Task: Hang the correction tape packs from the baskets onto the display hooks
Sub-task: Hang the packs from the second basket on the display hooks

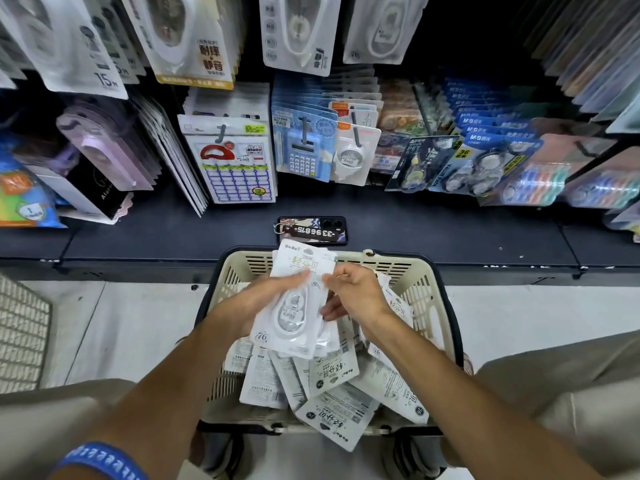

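A beige plastic basket [420,285] stands on the floor between my knees, holding several white correction tape packs [334,407]. Above the basket I hold a small stack of white correction tape packs [294,313], blister side up. My left hand [263,299] grips the stack from the left, thumb on top. My right hand [356,294] pinches the stack's upper right edge with its fingers curled under. Matching white packs [298,29] hang on display hooks at the top centre of the dark shelf wall.
A phone with a key tag [311,231] lies on the dark shelf ledge just beyond the basket. Hooks carry label sheets [232,161], blue calculators [303,147] and tape multipacks [485,161]. A second basket's mesh wall [20,334] shows at the left edge.
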